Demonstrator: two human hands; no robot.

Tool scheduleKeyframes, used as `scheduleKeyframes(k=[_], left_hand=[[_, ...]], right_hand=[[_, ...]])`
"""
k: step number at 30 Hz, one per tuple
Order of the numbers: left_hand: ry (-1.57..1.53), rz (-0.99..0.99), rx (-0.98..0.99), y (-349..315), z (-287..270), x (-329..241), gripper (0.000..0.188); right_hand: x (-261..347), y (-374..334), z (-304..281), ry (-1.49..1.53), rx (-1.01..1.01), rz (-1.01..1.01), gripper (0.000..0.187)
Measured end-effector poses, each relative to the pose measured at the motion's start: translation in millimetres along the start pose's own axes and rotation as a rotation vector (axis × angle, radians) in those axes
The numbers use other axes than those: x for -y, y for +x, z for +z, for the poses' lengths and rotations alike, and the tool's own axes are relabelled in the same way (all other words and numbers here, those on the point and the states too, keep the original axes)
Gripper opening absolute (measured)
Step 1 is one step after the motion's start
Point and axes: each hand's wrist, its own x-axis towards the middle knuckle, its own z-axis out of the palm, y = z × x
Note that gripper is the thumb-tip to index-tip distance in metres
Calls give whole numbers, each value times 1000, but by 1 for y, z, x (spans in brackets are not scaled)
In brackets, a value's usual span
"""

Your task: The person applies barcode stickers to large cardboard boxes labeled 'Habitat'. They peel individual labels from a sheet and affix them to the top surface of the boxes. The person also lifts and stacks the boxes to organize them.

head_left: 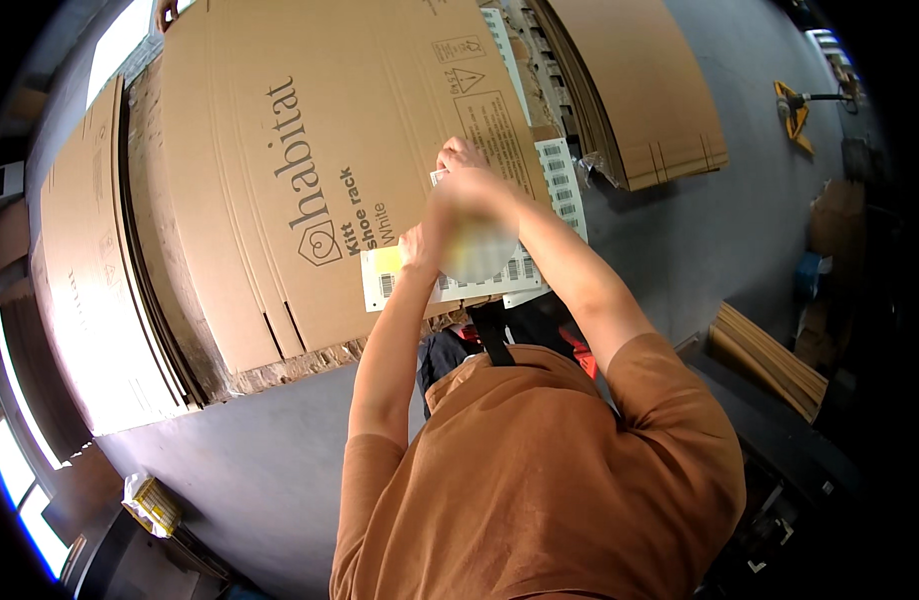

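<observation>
View: head cam.
White barcode-label sheet w/ yellow patch (pixel 458 286): lies on near R part of large flat brown printed cardboard box (pixel 245 140), partly hidden by L wrist + blur.
L hand (pixel 412 248): rests at sheet's far edge w/ bent fingers; can't tell how far apart or if gripping.
R hand (pixel 462 155): sits farther up box w/ fingers curled close tog., just beside sm. white paper label (pixel 438 177); can't tell if holding it.
2nd white barcode sheet (pixel 563 190): sticks out past box's R edge.
L stack of flat brown cardboard (pixel 90 260): stands beside box.
R stack of flat brown cardboard (pixel 645 85): lies past box's R edge.
Co-worker's hand (pixel 167 12): shows at box's far L corner.
</observation>
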Motion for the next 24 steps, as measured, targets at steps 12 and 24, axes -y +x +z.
scheduleKeyframes(k=[12,24], left_hand=[[-129,29,-265,-57,-26,5,36],[-298,-183,-174,-122,-61,24,27]], right_hand=[[35,-52,-23,264,21,-74,17],[127,-165,-10,-106,-121,-386,3]])
